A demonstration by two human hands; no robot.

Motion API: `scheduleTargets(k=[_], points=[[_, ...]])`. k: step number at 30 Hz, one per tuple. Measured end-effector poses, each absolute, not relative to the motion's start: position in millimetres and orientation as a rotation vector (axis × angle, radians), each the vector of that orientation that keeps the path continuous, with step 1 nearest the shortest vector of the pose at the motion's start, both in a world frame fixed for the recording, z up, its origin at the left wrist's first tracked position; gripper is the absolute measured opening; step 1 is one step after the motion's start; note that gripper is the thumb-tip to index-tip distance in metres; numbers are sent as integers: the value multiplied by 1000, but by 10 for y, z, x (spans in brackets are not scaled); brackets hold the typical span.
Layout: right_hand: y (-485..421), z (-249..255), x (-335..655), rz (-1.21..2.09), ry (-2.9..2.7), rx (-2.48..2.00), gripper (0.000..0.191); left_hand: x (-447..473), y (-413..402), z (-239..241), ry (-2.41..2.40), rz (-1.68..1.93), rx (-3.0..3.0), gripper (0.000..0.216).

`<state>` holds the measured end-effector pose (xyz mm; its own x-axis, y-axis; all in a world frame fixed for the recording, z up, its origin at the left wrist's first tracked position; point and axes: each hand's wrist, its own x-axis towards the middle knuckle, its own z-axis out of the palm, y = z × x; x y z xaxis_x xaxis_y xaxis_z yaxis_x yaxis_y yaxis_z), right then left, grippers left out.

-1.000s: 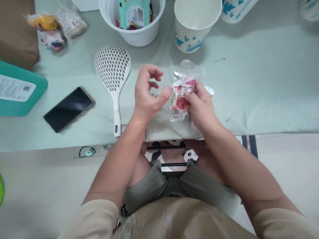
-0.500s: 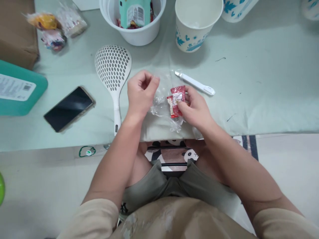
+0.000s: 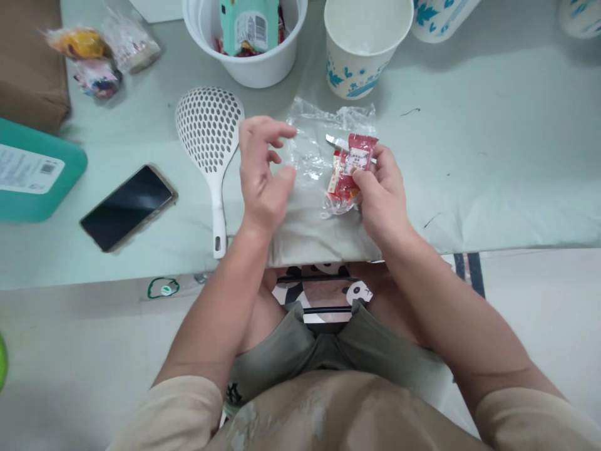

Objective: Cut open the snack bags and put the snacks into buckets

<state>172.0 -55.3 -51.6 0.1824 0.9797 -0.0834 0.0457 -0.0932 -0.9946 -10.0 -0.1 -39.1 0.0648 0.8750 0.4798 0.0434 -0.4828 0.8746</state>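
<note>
My right hand pinches a small red snack packet that sits inside a clear plastic bag. The bag is spread out flat above the pale green table. My left hand hovers just left of the bag with its fingers curled apart, holding nothing. Partly hidden beneath the bag and the packet lies a small white knife.
A white slotted spoon lies left of my left hand, a black phone further left. Behind stand a white bowl with packets and a paper cup. A teal box and wrapped snacks sit at far left.
My left hand has let go of the plastic bag and opened. My right hand has lifted the red packet further from me, and the bag now lies spread out over the knife.
</note>
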Motion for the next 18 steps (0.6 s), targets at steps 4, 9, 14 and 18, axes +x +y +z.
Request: scheduleTargets(k=[4, 9, 14, 18], points=[[-536, -528, 1756, 1097, -1070, -1395, 30, -150, -264, -297, 709, 1265, 2114, 62], [-485, -624, 1801, 1046, -1081, -1430, 31, -207, -470, -332, 998, 1106, 2101, 32], [-414, -768, 1840, 1073, -994, -1426, 31, -319, -492, -392, 975, 1158, 2109, 15], [-380, -817, 1857, 1084, -965, -1416, 34, -373, -507, -362, 904, 1227, 2060, 15]])
